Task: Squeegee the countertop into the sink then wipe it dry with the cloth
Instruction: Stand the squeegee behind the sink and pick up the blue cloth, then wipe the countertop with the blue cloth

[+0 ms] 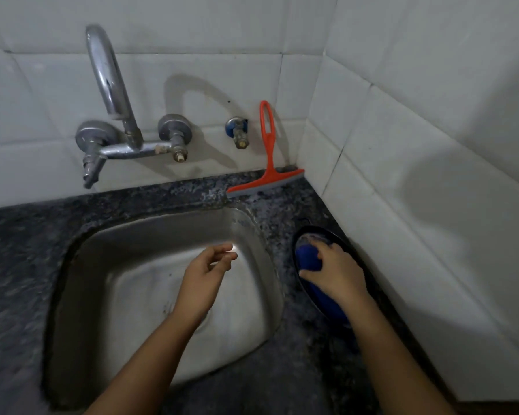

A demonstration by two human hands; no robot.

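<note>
Head view looks down on one blue cloth (307, 259), bunched in a dark oval dish (333, 232) on the countertop just right of the sink. The right hand (334, 271) lies on top of it, fingers and thumb curled round the bundle and gripping it. One red squeegee (268, 163) stands further back in the corner, its blade resting on the stone along the back edge and its looped handle leaning upright against the wall, well apart from both hands.

The countertop (18, 265) is dark speckled stone that wraps around one steel sink (150, 235) on every visible side; its surface near the squeegee looks mottled and slightly glossy. The left hand (206, 272) hangs above the basin with its fingers loosely bent, holding nothing.

Behind the sink, one chrome tap (111, 85) with a tall curved spout is fixed to the wall by two round flanges, and one small valve (238, 131) with a blue collar sits beside the squeegee handle. Pale square tiles cover the two walls (432, 115), which meet at the corner on the right. Light is dim, with soft shadows on the tiles.
</note>
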